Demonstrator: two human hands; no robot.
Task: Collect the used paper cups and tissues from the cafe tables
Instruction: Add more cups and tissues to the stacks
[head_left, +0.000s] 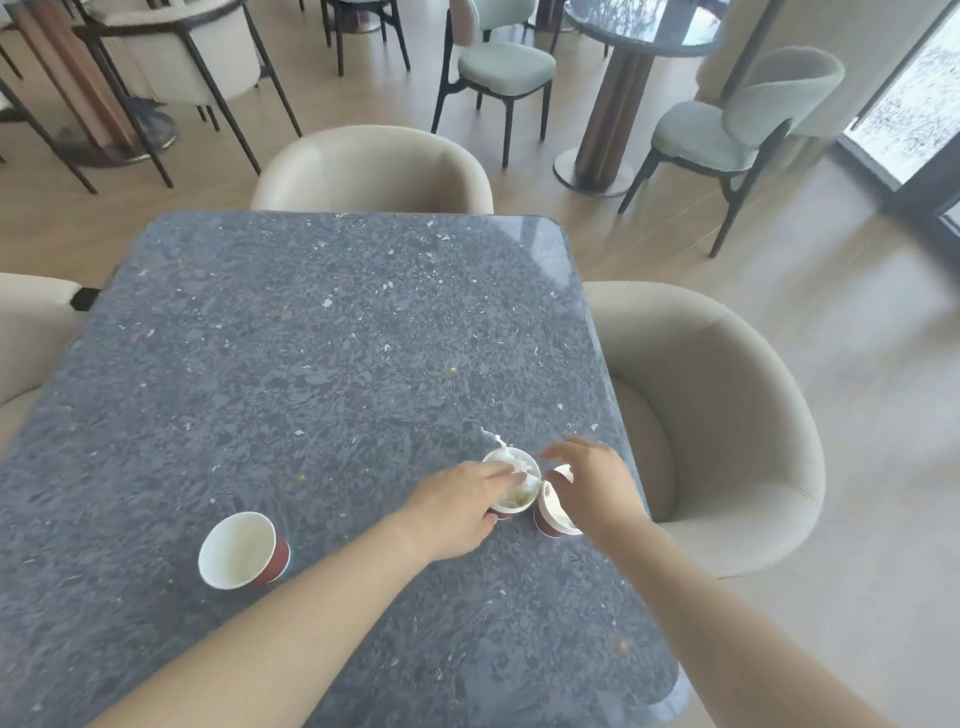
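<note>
Grey speckled stone filled most of my feed: a cafe table with beige armchairs pulled up around it. I took the tissue-stuffed cup as my landmark; it stood upright towards the table's near right corner, with crumpled white tissue poking above its far rim.

The left hand came at that cup from its left. Its fingers reached nearly straight into the mouth and touched the tissue, and the thumb lay along the outer wall.

The right hand arched over a second cup, which sat just right of the landmark, touching it and tipped towards it. The fingers curved downward, but motion blur and the palm hid the contact — I could not tell whether they gripped. A white scrap showed under that hand; I could not tell whether it was tissue or rim.

Well to the landmark's left stood a third cup, leaning — red outside, white inside. I could read nothing on any of the red walls.
</note>
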